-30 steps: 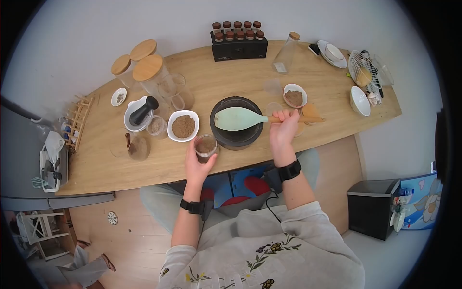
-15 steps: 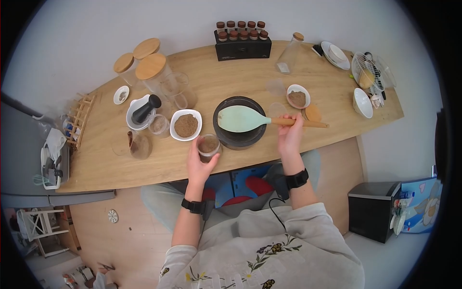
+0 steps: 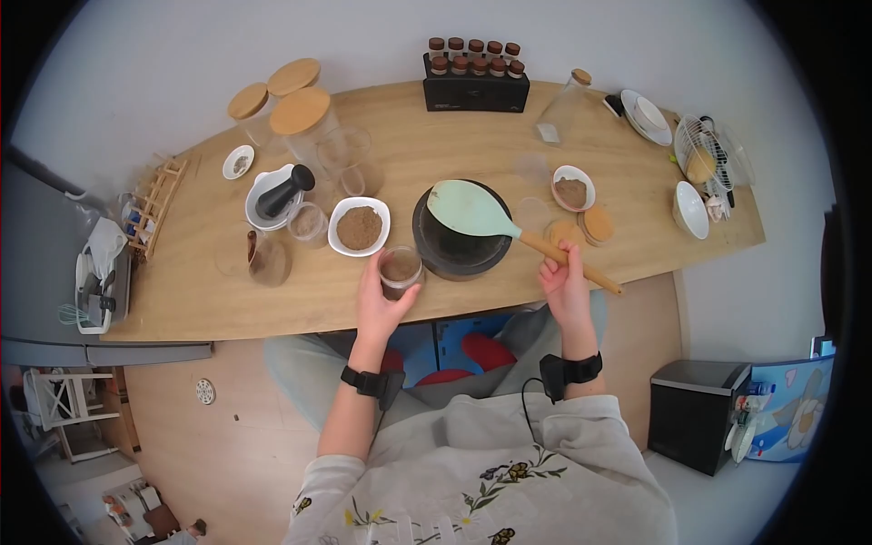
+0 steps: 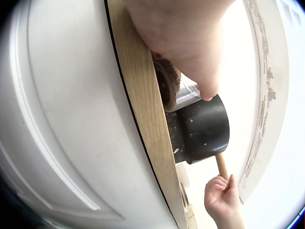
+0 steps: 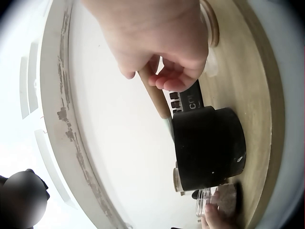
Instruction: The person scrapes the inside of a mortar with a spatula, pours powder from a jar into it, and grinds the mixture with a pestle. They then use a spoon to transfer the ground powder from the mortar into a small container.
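Near the table's front edge, my left hand [image 3: 381,304] curls around a small glass jar [image 3: 401,271] of brown powder, which stands beside a black pot [image 3: 460,259]. My right hand [image 3: 565,286] pinches the wooden handle [image 3: 545,247] of a pale green spatula [image 3: 470,209], whose head lies over the pot's opening. In the left wrist view the jar [image 4: 189,93] is partly hidden by the left hand [image 4: 181,38], with the pot [image 4: 202,129] beyond. The right wrist view shows the right hand [image 5: 157,43] on the handle [image 5: 155,98] above the pot [image 5: 207,148].
Left of the jar sit a white bowl of brown powder [image 3: 360,228], a mortar with a dark pestle [image 3: 285,191] and glass containers. Right of the pot are a small powder bowl [image 3: 572,190] and round wooden lids [image 3: 598,224]. A spice rack [image 3: 476,91] stands at the back.
The right hand has moved right and toward the body, tilting the spatula so its handle slants down to the right. The left hand still holds the jar. The head view has shifted slightly.
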`<move>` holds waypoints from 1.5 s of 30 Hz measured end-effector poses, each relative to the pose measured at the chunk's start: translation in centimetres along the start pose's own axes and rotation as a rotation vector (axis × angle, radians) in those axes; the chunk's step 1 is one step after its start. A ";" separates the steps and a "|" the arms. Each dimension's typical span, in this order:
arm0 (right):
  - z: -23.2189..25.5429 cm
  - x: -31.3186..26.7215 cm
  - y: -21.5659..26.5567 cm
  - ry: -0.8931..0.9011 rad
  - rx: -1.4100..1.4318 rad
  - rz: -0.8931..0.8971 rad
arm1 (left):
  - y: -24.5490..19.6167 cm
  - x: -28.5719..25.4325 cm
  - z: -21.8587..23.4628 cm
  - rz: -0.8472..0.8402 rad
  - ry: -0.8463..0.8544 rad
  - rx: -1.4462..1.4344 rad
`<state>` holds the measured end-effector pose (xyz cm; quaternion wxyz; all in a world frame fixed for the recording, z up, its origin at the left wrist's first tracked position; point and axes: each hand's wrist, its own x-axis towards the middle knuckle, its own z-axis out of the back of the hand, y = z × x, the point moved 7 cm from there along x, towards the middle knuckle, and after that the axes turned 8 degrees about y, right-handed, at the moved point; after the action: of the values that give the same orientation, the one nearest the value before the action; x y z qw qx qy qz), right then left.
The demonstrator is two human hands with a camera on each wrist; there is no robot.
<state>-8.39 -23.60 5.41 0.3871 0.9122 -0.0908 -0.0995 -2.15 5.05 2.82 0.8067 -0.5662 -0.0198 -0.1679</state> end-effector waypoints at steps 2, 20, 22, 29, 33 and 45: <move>-0.1 -0.2 0.1 0.007 -0.021 0.008 | 0.0 0.0 -0.1 0.005 0.012 0.000; -3.8 -3.9 0.1 0.145 -0.029 0.019 | -0.3 -0.1 0.3 -0.012 -0.024 0.039; -4.1 -4.2 0.3 0.177 -0.032 0.031 | -0.2 -0.2 0.4 -0.010 -0.032 0.052; -5.3 -5.4 0.9 0.334 -0.323 0.165 | -1.0 0.0 0.7 -0.028 -0.063 0.080; -6.5 -6.2 1.4 0.414 -0.644 0.222 | -1.0 0.0 0.5 -0.013 -0.020 0.109; -7.1 -7.0 2.0 0.445 -0.606 0.366 | -0.7 0.1 0.3 -0.011 -0.009 0.089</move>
<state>-13.56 -18.34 12.48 0.6596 0.7250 -0.1321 0.1481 -2.27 5.07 3.60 0.8301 -0.5303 -0.0340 -0.1689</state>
